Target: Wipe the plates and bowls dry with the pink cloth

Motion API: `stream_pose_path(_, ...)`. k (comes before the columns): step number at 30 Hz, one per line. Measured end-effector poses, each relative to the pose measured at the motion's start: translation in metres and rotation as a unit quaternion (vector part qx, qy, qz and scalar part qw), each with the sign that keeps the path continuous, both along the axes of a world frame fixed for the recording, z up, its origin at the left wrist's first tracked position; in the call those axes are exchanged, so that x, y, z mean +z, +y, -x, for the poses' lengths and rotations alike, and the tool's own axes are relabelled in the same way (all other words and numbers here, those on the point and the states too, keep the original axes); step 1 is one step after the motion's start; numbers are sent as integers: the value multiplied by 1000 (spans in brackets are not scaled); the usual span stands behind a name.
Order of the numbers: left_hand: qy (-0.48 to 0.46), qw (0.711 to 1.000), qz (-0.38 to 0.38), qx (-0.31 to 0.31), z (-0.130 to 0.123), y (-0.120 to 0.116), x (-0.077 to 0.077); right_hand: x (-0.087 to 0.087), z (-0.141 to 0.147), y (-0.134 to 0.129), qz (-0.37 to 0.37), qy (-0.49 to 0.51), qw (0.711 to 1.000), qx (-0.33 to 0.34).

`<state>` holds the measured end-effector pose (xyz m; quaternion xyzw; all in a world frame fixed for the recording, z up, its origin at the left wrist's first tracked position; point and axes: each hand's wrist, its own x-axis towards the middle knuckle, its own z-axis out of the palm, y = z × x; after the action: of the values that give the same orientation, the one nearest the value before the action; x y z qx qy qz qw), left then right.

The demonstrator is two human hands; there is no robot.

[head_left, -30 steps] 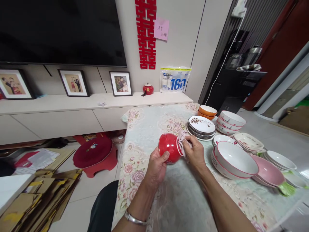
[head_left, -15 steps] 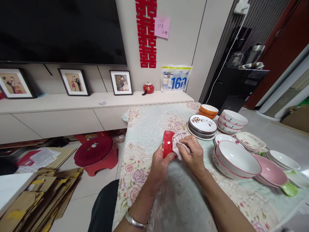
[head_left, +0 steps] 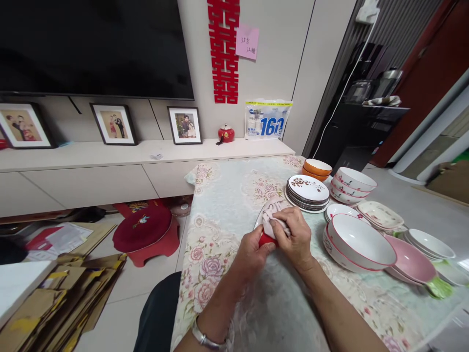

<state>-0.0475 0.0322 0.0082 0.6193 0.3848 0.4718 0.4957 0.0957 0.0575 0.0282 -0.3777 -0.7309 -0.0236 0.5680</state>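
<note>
A small red bowl [head_left: 266, 239] with a pale inside is tilted in my left hand [head_left: 253, 250], whose fingers and thumb grip its lower rim. My right hand [head_left: 294, 236] bunches a light pinkish cloth [head_left: 273, 211] and presses it against the bowl. Cloth and fingers hide most of the bowl. Both hands are above the flowered tablecloth [head_left: 234, 190]. To the right of my right hand is a large white bowl with a red rim [head_left: 361, 242]; a stack of patterned plates [head_left: 308, 188] lies beyond it.
More dishes crowd the table's right side: orange bowls [head_left: 317, 168], white bowls [head_left: 353, 183], rectangular dishes [head_left: 380, 213], a pink bowl [head_left: 412, 259] and small white bowls [head_left: 431, 242]. A red stool [head_left: 144, 232] and flattened cardboard [head_left: 69, 303] are on the floor at left.
My left hand has turned the red bowl, so its pale inside edge now shows where its red outer side faced before. The cloth stays pressed to it in my right hand.
</note>
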Motion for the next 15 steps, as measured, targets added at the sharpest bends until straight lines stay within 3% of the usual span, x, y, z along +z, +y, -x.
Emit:
stream_pose_path(3, 38, 999, -4, -9, -1, -1, 0, 4, -1, -1, -7, -67, 998, 12)
stream_pose_path(7, 128, 992, -24, -7, 0, 0, -1, 3, -10, 9, 39, -142, 987, 62)
stream_pose_path(15, 174, 979, -102, 16, 18, 16, -14, -12, -26, 28, 132, 20, 991, 31)
